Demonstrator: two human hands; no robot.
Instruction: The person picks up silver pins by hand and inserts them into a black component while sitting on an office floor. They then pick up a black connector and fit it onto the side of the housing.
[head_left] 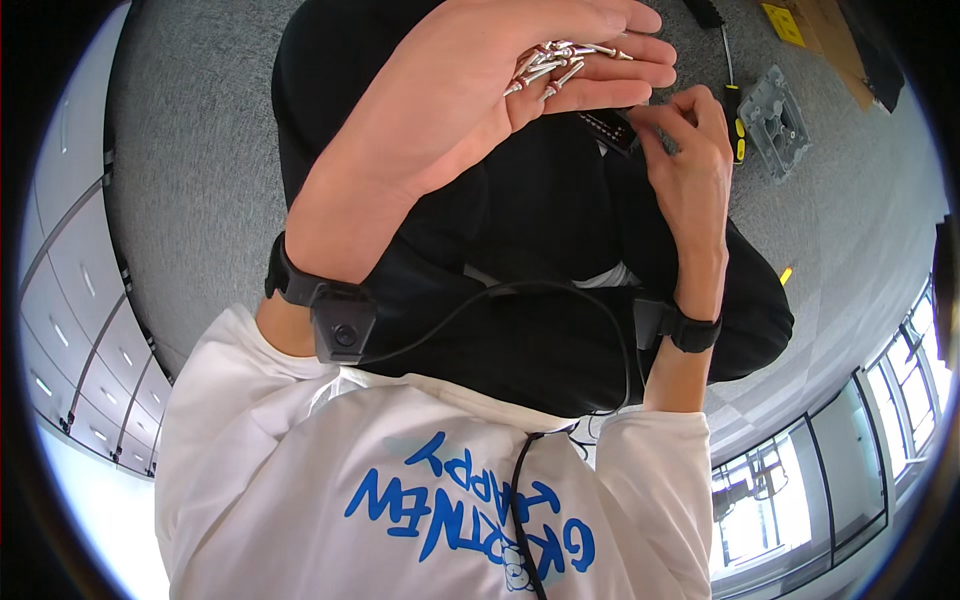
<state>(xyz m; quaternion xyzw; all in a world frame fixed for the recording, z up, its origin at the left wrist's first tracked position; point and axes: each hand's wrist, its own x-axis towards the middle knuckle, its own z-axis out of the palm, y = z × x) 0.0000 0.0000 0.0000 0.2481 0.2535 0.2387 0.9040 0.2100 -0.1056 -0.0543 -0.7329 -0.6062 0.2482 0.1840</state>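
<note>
Presently: left hand (470, 95), fingers outstretched, bearing metal fasteners (541, 70); right hand (690, 155), fingers bent, closure and hold indiscernible; broad carpet (195, 180) edging black trousers (315, 90).

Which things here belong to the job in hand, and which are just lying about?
In use, apparently:
slim metal pieces, in the left hand
black piece with light marks, by the right hand; contact unclear

Lying about, apparently:
metal-shafted tool
clear plastic tray
brown cardboard

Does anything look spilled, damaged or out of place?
Nothing stands out: the small silvery metal fasteners sit gathered in the left hand, none visibly spilled, and the angular grey plastic part shows no obvious damage.
</note>
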